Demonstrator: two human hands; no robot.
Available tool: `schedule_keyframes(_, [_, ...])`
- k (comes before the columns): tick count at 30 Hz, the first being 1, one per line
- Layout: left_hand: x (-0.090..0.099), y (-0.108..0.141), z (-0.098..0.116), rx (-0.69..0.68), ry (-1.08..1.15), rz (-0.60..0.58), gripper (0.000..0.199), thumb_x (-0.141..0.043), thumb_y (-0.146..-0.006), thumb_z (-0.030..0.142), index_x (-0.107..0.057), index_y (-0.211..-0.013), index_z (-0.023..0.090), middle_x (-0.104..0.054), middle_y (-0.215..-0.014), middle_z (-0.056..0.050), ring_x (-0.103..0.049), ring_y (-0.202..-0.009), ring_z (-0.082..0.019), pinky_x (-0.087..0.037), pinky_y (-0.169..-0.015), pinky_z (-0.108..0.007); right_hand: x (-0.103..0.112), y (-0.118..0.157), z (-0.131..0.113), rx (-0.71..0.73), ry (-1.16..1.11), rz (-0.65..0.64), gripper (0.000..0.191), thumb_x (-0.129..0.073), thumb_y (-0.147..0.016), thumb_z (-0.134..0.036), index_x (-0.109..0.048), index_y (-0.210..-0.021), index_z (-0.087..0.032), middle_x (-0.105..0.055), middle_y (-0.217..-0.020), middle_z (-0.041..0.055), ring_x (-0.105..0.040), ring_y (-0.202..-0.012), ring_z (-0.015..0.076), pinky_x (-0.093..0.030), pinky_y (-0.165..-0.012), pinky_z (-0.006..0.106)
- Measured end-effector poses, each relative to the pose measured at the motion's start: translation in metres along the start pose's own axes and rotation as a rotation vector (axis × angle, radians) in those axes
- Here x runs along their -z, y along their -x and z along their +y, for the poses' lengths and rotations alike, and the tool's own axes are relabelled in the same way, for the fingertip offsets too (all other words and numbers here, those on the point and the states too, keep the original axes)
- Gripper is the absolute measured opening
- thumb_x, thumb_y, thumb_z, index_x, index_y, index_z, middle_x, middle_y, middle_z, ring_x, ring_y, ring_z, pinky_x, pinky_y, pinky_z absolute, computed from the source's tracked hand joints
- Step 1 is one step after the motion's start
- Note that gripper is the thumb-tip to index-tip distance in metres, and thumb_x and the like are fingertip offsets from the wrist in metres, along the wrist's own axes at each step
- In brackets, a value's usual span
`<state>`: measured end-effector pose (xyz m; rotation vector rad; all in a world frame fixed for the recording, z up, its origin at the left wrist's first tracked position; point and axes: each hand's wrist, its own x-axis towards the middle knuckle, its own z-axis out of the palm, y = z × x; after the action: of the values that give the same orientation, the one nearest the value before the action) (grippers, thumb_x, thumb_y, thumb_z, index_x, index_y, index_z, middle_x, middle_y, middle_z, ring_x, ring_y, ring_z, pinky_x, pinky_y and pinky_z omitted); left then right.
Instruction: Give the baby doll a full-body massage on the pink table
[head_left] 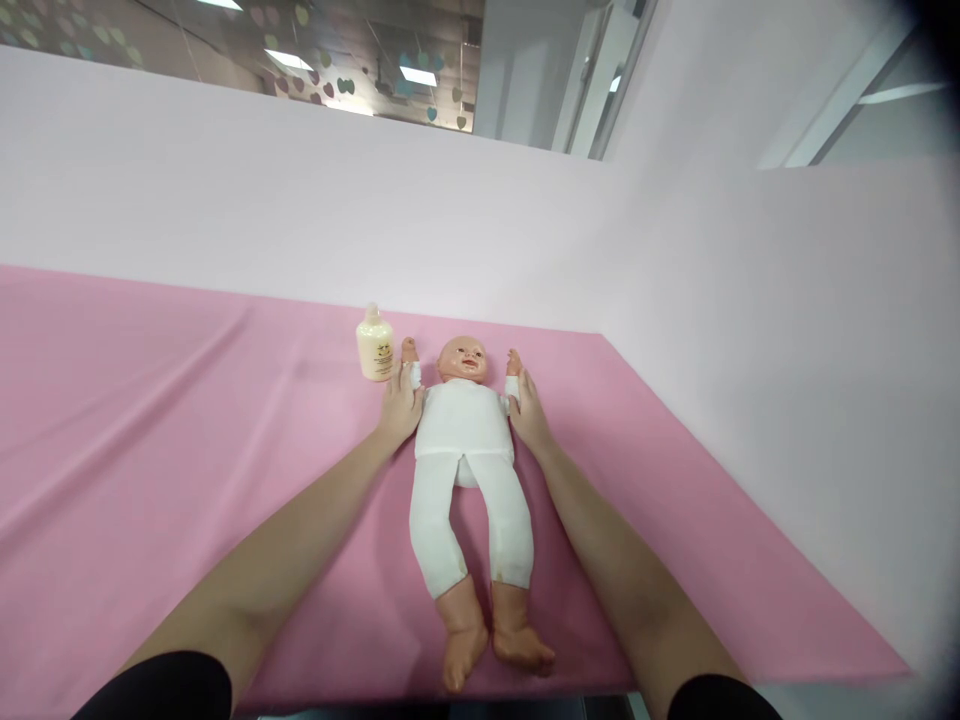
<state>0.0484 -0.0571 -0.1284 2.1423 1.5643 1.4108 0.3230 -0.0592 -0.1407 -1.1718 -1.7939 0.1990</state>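
A baby doll (465,420) with a white cloth body lies on its back, its head toward the wall and its bare feet toward me. Its arms are raised on either side of the head. My left hand (401,408) is closed around the doll's arm on the left, thumb on the inner side. On the other side, my right hand (529,412) grips the doll's other arm in the same way. A pump bottle (375,345) of pale yellow liquid stands upright just beyond my left fingers.
Pink sheeting (187,430) with a few creases covers the table under the doll. White walls (300,200) rise behind it and at the right. Above the back wall, a window (360,60) shows ceiling lights and hanging heart shapes.
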Motion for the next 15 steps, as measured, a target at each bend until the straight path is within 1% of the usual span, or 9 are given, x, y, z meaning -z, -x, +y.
schedule_keyframes(2, [0.001,0.0,0.001,0.002,-0.001,-0.024,0.062,-0.041,-0.088,0.027,-0.022,-0.147,0.02,-0.026,-0.151,-0.015,-0.022,-0.141,-0.031,-0.026,-0.11,-0.055,-0.002,0.001,0.004,-0.011,-0.012,-0.034,0.066,-0.037,-0.091,-0.032,-0.009,-0.15,-0.018,-0.019,-0.155,0.0107,-0.016,-0.144,0.0234,-0.019,-0.116,0.052])
schedule_keyframes(5, [-0.001,-0.001,-0.003,0.064,-0.034,-0.073,0.058,-0.042,-0.088,0.031,-0.029,-0.145,0.021,-0.031,-0.15,-0.016,-0.029,-0.138,-0.033,-0.03,-0.106,-0.057,-0.003,0.0,0.01,-0.063,-0.017,-0.033,0.064,-0.039,-0.09,-0.031,-0.016,-0.149,-0.018,-0.022,-0.154,0.0113,-0.019,-0.143,0.0245,-0.019,-0.116,0.052])
schedule_keyframes(8, [-0.005,-0.002,-0.012,0.139,-0.082,-0.099,0.051,-0.044,-0.087,0.035,-0.043,-0.135,0.019,-0.042,-0.143,-0.017,-0.036,-0.133,-0.036,-0.031,-0.103,-0.059,-0.003,-0.002,0.012,-0.077,-0.011,-0.011,0.06,-0.041,-0.088,-0.029,-0.028,-0.145,-0.02,-0.035,-0.148,0.0112,-0.03,-0.138,0.0246,-0.024,-0.114,0.051])
schedule_keyframes(11, [-0.008,-0.004,-0.019,0.137,-0.092,-0.084,0.045,-0.045,-0.086,0.035,-0.051,-0.128,0.019,-0.051,-0.136,-0.016,-0.046,-0.126,-0.035,-0.035,-0.102,-0.056,-0.001,-0.005,0.009,-0.08,0.007,-0.02,0.056,-0.041,-0.087,-0.027,-0.036,-0.142,-0.02,-0.051,-0.133,0.0117,-0.047,-0.124,0.0244,-0.034,-0.107,0.049])
schedule_keyframes(13, [-0.01,-0.005,-0.022,0.131,-0.085,-0.083,0.043,-0.044,-0.086,0.034,-0.052,-0.125,0.018,-0.053,-0.133,-0.015,-0.049,-0.123,-0.034,-0.036,-0.102,-0.055,0.003,-0.005,0.004,-0.114,0.006,-0.042,0.056,-0.041,-0.086,-0.027,-0.036,-0.142,-0.021,-0.059,-0.122,0.0105,-0.055,-0.112,0.024,-0.041,-0.101,0.048])
schedule_keyframes(15, [-0.01,-0.006,-0.022,0.137,-0.055,-0.1,0.043,-0.044,-0.086,0.032,-0.052,-0.126,0.017,-0.052,-0.134,-0.016,-0.049,-0.123,-0.034,-0.036,-0.102,-0.054,0.006,-0.005,-0.001,-0.152,-0.012,-0.066,0.058,-0.041,-0.086,-0.026,-0.032,-0.144,-0.023,-0.062,-0.118,0.0085,-0.059,-0.105,0.0235,-0.044,-0.096,0.046])
